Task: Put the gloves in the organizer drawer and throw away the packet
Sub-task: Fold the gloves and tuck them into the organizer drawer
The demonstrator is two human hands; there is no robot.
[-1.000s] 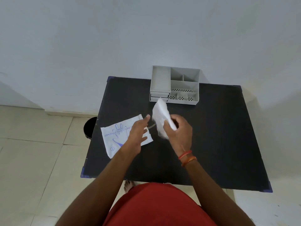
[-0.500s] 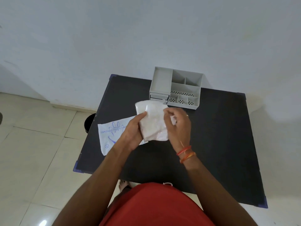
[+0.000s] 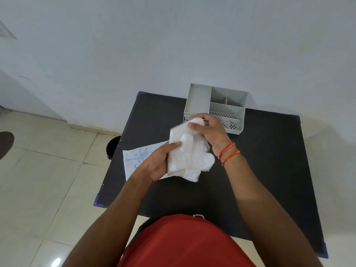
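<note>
A bunch of thin translucent white gloves (image 3: 187, 157) hangs above the black table (image 3: 269, 160), held by both hands. My left hand (image 3: 156, 164) grips their left edge with the thumb on top. My right hand (image 3: 209, 131) pinches their upper end, just in front of the grey organizer (image 3: 217, 105). The organizer's drawer front is mostly hidden behind my right hand and the gloves. The white packet (image 3: 134, 160) with blue print lies flat on the table's left side, partly under my left hand.
A dark round bin (image 3: 113, 147) stands on the tiled floor beside the table's left edge. The organizer sits at the table's far edge against a pale wall. My red-clothed body is at the table's near edge.
The gloves went from a small wad in my right hand to a spread bunch held by both hands. My left hand left the packet and took hold of the gloves.
</note>
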